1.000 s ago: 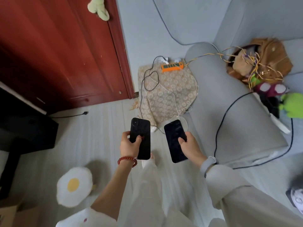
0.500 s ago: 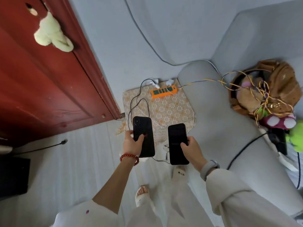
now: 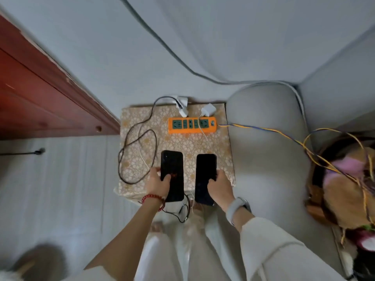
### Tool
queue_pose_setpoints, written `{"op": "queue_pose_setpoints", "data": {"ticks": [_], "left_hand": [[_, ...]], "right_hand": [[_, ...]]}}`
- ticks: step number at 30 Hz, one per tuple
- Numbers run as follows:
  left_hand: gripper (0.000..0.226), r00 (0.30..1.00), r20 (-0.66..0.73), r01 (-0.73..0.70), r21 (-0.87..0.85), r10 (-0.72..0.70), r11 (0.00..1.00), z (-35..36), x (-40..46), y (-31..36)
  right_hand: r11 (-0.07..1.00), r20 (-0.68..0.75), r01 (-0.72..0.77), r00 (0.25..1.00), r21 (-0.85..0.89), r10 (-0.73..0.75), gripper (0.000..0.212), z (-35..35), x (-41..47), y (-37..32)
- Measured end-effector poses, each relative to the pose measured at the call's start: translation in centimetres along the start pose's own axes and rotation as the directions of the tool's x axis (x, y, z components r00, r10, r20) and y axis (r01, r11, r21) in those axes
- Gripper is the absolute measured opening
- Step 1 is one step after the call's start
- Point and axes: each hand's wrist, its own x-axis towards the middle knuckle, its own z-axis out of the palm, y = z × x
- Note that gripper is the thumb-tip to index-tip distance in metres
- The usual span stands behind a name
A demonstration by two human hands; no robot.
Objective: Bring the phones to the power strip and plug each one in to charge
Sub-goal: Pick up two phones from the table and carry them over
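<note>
Orange power strip lies at the far edge of a floral-covered counter, with two white chargers just behind it. Left hand grips one black phone; right hand grips a second black phone. Both phones hover over the near edge of the counter, apart from the strip. A black cable loops loosely across the cover and its end hangs below the hands. Risk: with both hands occupied, no hand is free for a connector; setting a phone on the loose loops could leave it sliding off the edge.
</note>
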Motion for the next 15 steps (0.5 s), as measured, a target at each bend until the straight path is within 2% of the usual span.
{"op": "queue_pose_setpoints", "data": {"ticks": [6,10,15], "left_hand": [[0.036,0.998,0.023,0.053,0.018,-0.054,0.998,4.2,5.7,-1.1],[0.036,0.997,0.012,0.080,0.034,-0.081,0.996,5.2,7.6,-1.5],[0.043,0.999,-0.040,0.024,0.289,-0.013,0.957,5.3,7.5,-1.6]], "right_hand": [[1.000,0.080,0.022,0.997,0.007,-0.023,0.032,2.2,6.5,0.7],[0.999,0.077,0.032,0.997,-0.005,-0.031,0.025,3.2,8.5,1.0],[0.980,0.004,0.112,0.994,-0.163,-0.113,0.021,3.1,9.3,1.6]]}}
